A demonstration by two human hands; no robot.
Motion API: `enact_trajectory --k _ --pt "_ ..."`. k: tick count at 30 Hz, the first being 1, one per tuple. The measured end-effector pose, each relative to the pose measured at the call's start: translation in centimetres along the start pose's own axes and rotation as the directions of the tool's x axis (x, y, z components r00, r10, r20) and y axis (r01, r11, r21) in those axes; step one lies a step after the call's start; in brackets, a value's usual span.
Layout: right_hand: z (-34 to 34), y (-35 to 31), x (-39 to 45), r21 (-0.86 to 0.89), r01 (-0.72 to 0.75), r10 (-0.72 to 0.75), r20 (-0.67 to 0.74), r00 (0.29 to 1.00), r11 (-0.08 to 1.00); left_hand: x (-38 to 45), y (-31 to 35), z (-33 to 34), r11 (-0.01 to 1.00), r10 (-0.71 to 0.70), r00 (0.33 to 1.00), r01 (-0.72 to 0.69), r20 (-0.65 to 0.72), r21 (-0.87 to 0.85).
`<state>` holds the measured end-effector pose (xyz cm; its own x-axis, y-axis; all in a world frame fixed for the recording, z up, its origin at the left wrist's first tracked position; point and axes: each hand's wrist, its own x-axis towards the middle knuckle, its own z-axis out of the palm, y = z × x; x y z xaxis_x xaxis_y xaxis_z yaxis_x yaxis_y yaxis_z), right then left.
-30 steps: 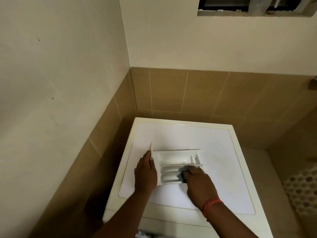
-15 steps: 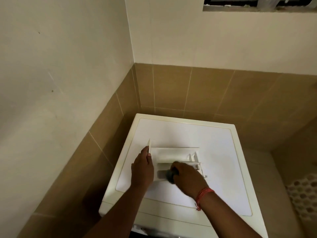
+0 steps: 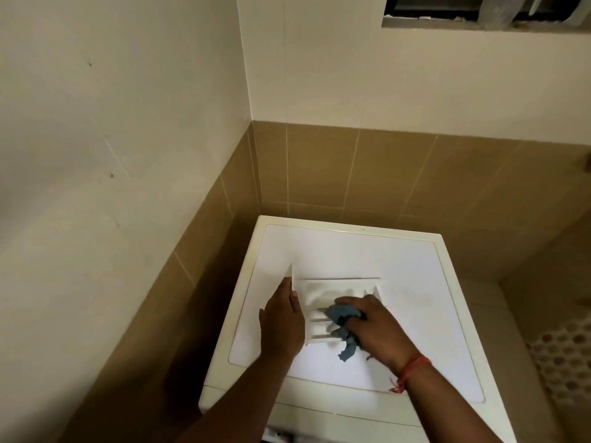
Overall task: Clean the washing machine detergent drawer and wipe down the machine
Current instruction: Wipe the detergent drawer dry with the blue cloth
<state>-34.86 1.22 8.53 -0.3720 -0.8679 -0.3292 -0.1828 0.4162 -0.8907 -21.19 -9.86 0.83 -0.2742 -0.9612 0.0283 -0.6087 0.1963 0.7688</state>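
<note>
Head view: the detergent drawer (image 3: 339, 302) lies out on top of the washing machine (image 3: 415, 314), between both hands. Left hand (image 3: 281, 321) grips its front panel; right hand (image 3: 374, 330) clutches a blue cloth (image 3: 342, 314) inside the compartments. Drawer cleaning looks midway; machine wipe-down apparently remains.

One head-worn view, angled steeply down, close over the washing machine top (image 3: 399, 251); room corner seen far left.
</note>
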Motion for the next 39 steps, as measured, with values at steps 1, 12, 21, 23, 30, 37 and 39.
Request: enact_trajectory --k 1,12,21,23,30,37,39 --pt "-0.6 0.0 0.0 0.153 -0.071 0.077 -0.028 0.997 0.986 0.0 0.0 -0.1 1.0 0.009 1.0 -0.009 0.001 0.002" --pt "-1.2 2.0 -3.2 0.826 -0.249 0.256 0.131 0.958 0.506 0.3 -0.3 -0.3 0.999 0.052 0.998 -0.052 0.039 -0.012" --pt "-0.7 0.7 -3.9 0.135 -0.058 0.102 -0.342 0.934 0.989 0.4 -0.4 -0.3 0.997 0.067 0.996 -0.065 0.059 -0.033" --pt "-0.9 0.4 -3.8 -0.015 -0.057 0.047 -0.376 0.925 0.998 0.3 -0.5 -0.2 0.997 0.069 0.996 -0.068 0.054 -0.024" --pt "-2.0 0.4 -2.2 -0.236 -0.05 -0.106 -0.601 0.792 0.97 0.3 -0.3 -0.3 0.997 0.072 0.996 -0.072 0.046 0.0" --pt "5.8 3.5 0.1 -0.85 0.256 -0.44 0.033 0.898 0.46 0.3 -0.1 -0.1 0.995 0.061 0.998 -0.06 -0.013 0.074" --pt "6.1 3.4 0.2 -0.85 0.291 -0.436 0.082 0.896 0.44 0.3 -0.1 0.0 0.995 0.059 0.998 -0.056 -0.023 0.084"
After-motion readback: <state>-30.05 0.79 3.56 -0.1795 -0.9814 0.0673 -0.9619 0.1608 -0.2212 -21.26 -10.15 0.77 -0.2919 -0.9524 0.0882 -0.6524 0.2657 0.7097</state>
